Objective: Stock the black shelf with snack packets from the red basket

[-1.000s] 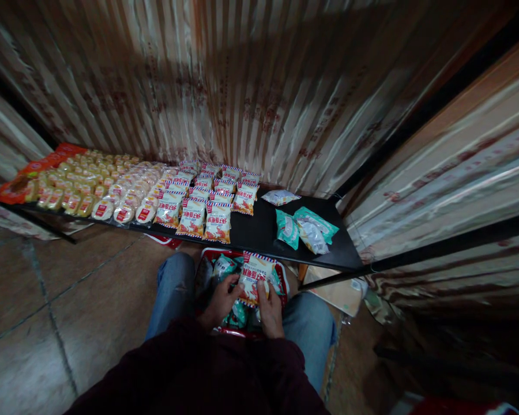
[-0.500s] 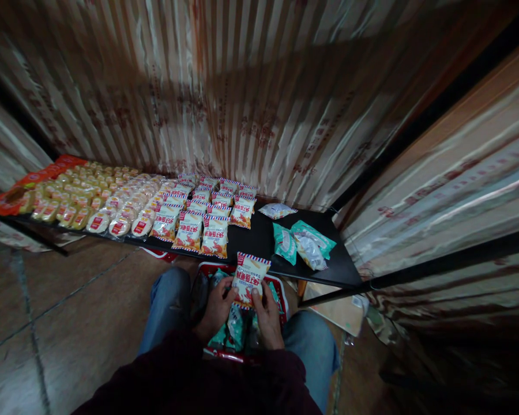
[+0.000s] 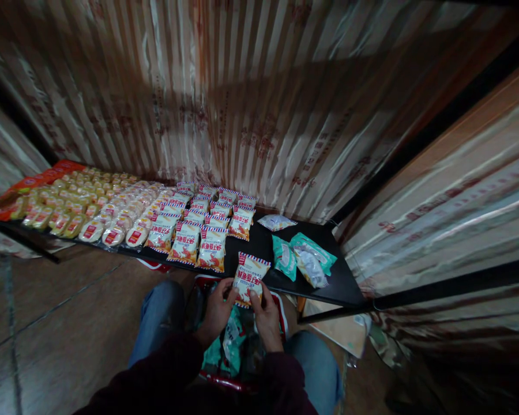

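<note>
Between my two hands is a snack bag (image 3: 249, 279), white and orange with a striped top edge and red lettering. My left hand (image 3: 218, 310) pinches its left side, and my right hand (image 3: 266, 316) grips its right side. The bag is held at the front edge of a low black shelf (image 3: 259, 251). Below my hands a red basket (image 3: 281, 316) sits between my knees, with several teal packets (image 3: 232, 340) inside. Rows of matching snack bags (image 3: 184, 242) stand on the shelf to the left of the held one.
Left along the shelf lie round white wrapped cakes (image 3: 115, 231), yellow wrapped pieces (image 3: 71, 202) and an orange bag (image 3: 12, 193). Right of centre are teal packets (image 3: 285, 256) and a white packet (image 3: 277, 222). Striped plastic sheeting (image 3: 242, 104) hangs behind, and a black metal bar (image 3: 450, 288) runs along the right.
The held bag has come level with the shelf's front edge as the view shifted slightly. Both hands keep the same hold on it, and the shelf goods look unchanged.
</note>
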A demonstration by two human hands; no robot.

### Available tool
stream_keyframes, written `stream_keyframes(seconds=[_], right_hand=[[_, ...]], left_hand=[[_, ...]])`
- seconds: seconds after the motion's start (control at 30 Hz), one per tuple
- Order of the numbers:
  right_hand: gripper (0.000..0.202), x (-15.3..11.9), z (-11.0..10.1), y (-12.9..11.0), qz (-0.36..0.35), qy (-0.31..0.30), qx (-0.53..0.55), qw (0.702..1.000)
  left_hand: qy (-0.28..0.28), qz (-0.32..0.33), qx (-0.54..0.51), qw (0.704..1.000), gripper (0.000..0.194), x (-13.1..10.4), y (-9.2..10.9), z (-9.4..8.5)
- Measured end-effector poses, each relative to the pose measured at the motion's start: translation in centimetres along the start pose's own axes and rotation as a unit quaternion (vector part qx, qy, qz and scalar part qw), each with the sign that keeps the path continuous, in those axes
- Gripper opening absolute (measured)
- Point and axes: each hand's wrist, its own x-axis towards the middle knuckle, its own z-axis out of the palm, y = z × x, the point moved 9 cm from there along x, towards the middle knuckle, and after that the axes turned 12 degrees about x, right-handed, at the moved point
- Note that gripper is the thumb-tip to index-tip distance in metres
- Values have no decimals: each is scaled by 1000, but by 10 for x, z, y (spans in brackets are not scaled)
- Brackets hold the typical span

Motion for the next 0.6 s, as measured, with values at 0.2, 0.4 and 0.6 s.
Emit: stream_keyframes(seconds=[0.2, 0.4, 0.6], right_hand=[[69, 17, 4, -8, -4, 12, -1, 1000], [68, 38, 10, -16, -33, 19, -23, 999], [66, 63, 13, -16, -51, 29, -37, 998]], left_hand=[[33, 29, 74, 996, 32, 13, 4, 1], [66, 48, 151, 985, 38, 23, 9, 2], [73, 120, 215, 966, 49, 29, 29, 10]])
